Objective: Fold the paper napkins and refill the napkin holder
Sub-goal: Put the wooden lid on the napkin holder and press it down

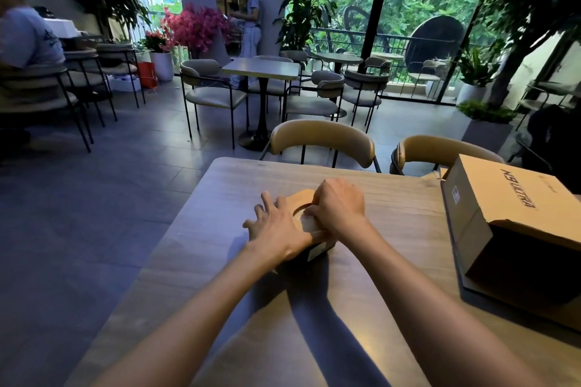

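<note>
The napkin holder (301,198), a tan box with a round top opening, sits mid-table (393,198). White napkins (306,220) show in that opening. The right hand (338,209) curls over them, fingers bunched and pressing down. The left hand (276,228) lies with fingers spread against the holder's left side. A cardboard box (503,217) lies well apart, right.

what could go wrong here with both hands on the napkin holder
1. The right hand is pushing white napkins through the round opening of the napkin holder; forcing them could crumple or tear the paper.
2. The left hand lies flat with spread fingers rather than gripping, so the holder might slide on the smooth table.
3. The open cardboard box sits close on the right and could be bumped by the elbow.
</note>
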A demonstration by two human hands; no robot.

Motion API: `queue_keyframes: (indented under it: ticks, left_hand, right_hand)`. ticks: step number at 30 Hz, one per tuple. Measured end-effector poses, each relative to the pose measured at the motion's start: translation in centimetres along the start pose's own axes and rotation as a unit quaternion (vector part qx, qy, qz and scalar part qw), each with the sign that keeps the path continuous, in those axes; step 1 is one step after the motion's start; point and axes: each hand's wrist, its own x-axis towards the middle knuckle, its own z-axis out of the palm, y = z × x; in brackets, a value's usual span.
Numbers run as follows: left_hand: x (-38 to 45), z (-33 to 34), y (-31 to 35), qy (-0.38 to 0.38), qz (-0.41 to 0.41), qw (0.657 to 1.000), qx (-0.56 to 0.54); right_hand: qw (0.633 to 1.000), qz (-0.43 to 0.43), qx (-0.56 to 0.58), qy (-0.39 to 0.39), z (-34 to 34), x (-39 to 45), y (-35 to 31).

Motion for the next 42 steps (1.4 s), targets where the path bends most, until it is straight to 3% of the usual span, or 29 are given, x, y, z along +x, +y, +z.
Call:
queue_keyframes:
  ticks: [7, 13, 17, 22, 28, 35, 42]
  left_hand:
    - [-0.7, 0.3, 0.6, 0.022, -0.023, 0.999, 0.043]
    - [-2.2, 1.0, 0.5, 0.07, 0.008, 0.996, 0.063]
    - [-1.7, 0.6, 0.6, 0.053, 0.025, 0.998, 0.03]
    - [-1.0, -0.2, 0.5, 0.038, 0.146, 0.988, 0.024]
    - [-1.1, 0.1, 0.5, 0.053, 0.127, 0.99, 0.011]
    - [-0.5, 1.1, -0.1, 0.066, 0.119, 0.991, 0.015]
    - [-0.2, 1.5, 0.2, 0.094, 0.1, 0.991, -0.002]
  right_hand:
    - [0.983, 0.154, 0.069, -0.071, 1.0, -0.2, -2.5]
    - [0.976, 0.186, 0.063, -0.091, 1.4, 0.1, -3.1]
    - [0.975, 0.16, 0.109, -0.111, 0.9, -0.5, -3.0]
    - [0.978, 0.077, 0.157, -0.11, -0.4, -1.0, -1.1]
    - [0.981, -0.005, 0.17, -0.089, -0.9, -1.5, 0.6]
    - [0.975, 0.007, 0.202, -0.097, -0.1, -2.2, -0.2]
    - [0.993, -0.092, 0.064, -0.045, 0.3, -2.6, -1.0]
